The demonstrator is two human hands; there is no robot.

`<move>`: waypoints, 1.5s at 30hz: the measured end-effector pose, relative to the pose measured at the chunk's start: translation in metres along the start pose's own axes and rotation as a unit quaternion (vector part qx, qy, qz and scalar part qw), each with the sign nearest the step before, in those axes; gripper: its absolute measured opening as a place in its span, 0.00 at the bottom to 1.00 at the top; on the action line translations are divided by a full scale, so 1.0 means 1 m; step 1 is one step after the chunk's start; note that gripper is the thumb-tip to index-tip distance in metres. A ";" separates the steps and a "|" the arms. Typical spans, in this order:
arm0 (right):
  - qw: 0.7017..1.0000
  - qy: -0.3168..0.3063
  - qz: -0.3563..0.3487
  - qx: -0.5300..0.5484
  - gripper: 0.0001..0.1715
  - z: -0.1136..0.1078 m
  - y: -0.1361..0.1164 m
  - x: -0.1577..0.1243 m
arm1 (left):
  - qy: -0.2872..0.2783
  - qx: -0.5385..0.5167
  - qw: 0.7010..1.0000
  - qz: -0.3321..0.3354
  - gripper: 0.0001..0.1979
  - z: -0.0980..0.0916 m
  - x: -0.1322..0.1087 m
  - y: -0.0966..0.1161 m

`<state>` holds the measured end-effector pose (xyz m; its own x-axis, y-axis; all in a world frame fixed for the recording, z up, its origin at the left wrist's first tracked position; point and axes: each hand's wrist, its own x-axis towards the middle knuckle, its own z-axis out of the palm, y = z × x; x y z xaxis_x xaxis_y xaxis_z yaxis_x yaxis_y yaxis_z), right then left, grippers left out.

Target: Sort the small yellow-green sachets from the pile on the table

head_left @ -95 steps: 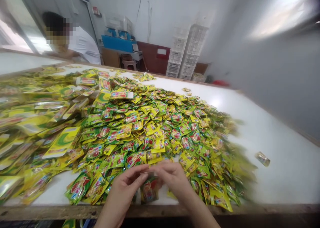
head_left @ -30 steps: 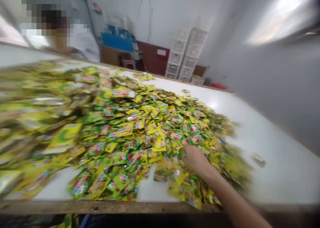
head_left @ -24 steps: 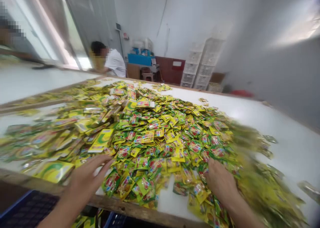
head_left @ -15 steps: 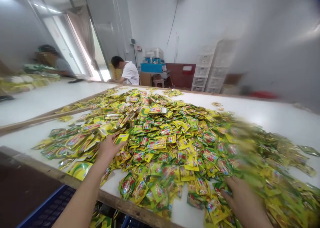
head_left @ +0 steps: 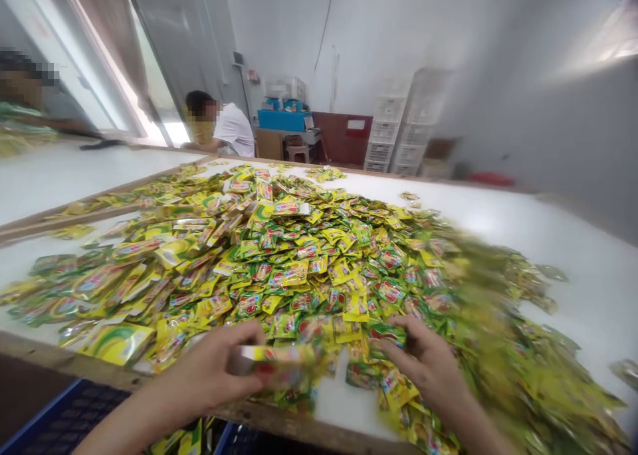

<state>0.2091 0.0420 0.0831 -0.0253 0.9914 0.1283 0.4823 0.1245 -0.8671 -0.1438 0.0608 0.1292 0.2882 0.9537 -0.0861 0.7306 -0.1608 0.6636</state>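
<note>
My left hand (head_left: 212, 368) is closed around one end of a small yellow carton (head_left: 286, 362), which is blurred by motion and held just above the near table edge. To its right, my right hand (head_left: 431, 365) pinches a small green and red sachet (head_left: 386, 334) between thumb and fingers. Carton and sachet are apart, at about the same height. Beneath and beyond both hands spreads a big heap of yellow and green sachets (head_left: 343, 269). More yellow cartons (head_left: 132, 249) lie mixed in on the heap's left side.
A wooden rim (head_left: 279, 418) edges the white table (head_left: 488, 206). Below it, at the lower left, is a blue crate (head_left: 54, 415) with packs beside it. A person in white (head_left: 234, 129) sits beyond the table; another person (head_left: 24, 83) is at the far left. White crates (head_left: 383, 133) stand stacked behind.
My left hand has come from the carton side of the heap toward the middle with a carton. My right hand has moved inward and up, lifting a sachet. The view has turned right.
</note>
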 end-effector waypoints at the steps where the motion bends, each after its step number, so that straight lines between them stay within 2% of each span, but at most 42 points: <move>1: 0.999 -0.006 -0.011 0.037 0.17 0.007 -0.010 0.000 | -0.053 -0.038 0.998 0.008 0.09 0.017 0.005 0.013; 2: 0.997 -0.009 -0.024 0.072 0.15 0.014 -0.018 -0.001 | -0.079 -0.076 0.994 0.011 0.09 0.034 0.011 0.025; 4: 0.990 -0.001 -0.063 0.125 0.13 0.027 -0.028 -0.004 | -0.089 -0.148 0.985 0.024 0.13 0.070 0.027 0.041; 7: 0.984 0.022 -0.137 0.109 0.12 0.036 -0.027 -0.006 | -0.085 -0.232 0.967 0.065 0.22 0.110 0.046 0.053; 9: 0.982 0.008 -0.182 0.055 0.13 0.035 -0.020 -0.007 | -0.072 -0.257 0.961 0.072 0.24 0.125 0.051 0.057; 11: 0.978 -0.012 -0.208 0.004 0.15 0.028 -0.012 -0.008 | -0.067 -0.280 0.956 0.056 0.20 0.133 0.051 0.059; 14: 0.980 -0.020 -0.193 -0.038 0.15 0.015 -0.007 -0.009 | -0.059 -0.337 0.940 0.022 0.16 0.145 0.046 0.063; 16: 0.985 -0.011 -0.169 -0.040 0.13 0.008 -0.008 -0.008 | -0.046 -0.398 0.916 0.003 0.17 0.157 0.043 0.064; 20: 0.988 -0.018 -0.151 -0.034 0.13 0.003 -0.011 -0.004 | -0.028 -0.524 0.851 -0.024 0.17 0.181 0.038 0.063; 22: 0.984 -0.051 -0.157 -0.063 0.13 0.001 -0.010 -0.005 | -0.039 -0.534 0.844 -0.028 0.16 0.184 0.037 0.065; 26: 0.969 -0.110 -0.142 -0.168 0.12 -0.010 -0.016 -0.008 | -0.034 -0.496 0.867 -0.011 0.18 0.179 0.036 0.072; 29: 0.951 -0.144 -0.122 -0.244 0.10 -0.019 -0.031 -0.009 | -0.030 -0.467 0.884 -0.004 0.21 0.179 0.036 0.075; 33: 0.910 -0.219 -0.112 -0.335 0.09 -0.020 -0.056 -0.007 | -0.037 -0.460 0.887 0.025 0.19 0.185 0.034 0.077; 36: 0.876 -0.271 -0.117 -0.382 0.07 -0.023 -0.067 -0.003 | -0.048 -0.496 0.866 0.048 0.17 0.189 0.031 0.075; 38: 0.885 -0.278 -0.125 -0.353 0.10 -0.028 -0.066 0.000 | -0.062 -0.534 0.842 0.052 0.16 0.192 0.030 0.072; 40: 0.914 -0.259 -0.120 -0.289 0.12 -0.032 -0.059 0.002 | -0.080 -0.548 0.831 0.049 0.15 0.194 0.029 0.068; 42: 0.934 -0.235 -0.113 -0.245 0.08 -0.031 -0.049 0.003 | -0.094 -0.534 0.839 0.045 0.14 0.196 0.028 0.065; 45: 0.929 -0.206 -0.157 -0.265 0.08 -0.023 -0.037 -0.001 | -0.086 -0.511 0.854 0.044 0.14 0.197 0.027 0.064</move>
<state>0.2115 0.0351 0.1266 -0.5178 0.8543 0.0457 0.7547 0.4813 -0.4459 0.0332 0.0262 0.0226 0.4647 0.8839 -0.0519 -0.1957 0.1597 0.9676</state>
